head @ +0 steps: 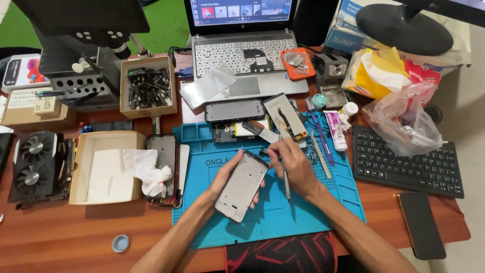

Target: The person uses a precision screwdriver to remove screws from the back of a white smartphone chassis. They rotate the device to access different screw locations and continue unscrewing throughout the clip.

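Note:
My left hand (222, 177) holds a silver phone frame (241, 186) tilted above the blue repair mat (303, 212). My right hand (293, 164) grips a thin metal tool (286, 182) like a pen, its upper end near the top edge of the frame. Just beyond the hands lie an opened phone body (235, 110), a detached screen panel (287, 116) and small loose parts on the mat's far edge.
A laptop (242, 45) stands at the back. A black keyboard (406, 162) and a dark phone (422, 225) lie right. Left are an open box with crumpled tissue (146, 172), another phone frame (162, 151), a box of bits (148, 88), a graphics card (35, 164).

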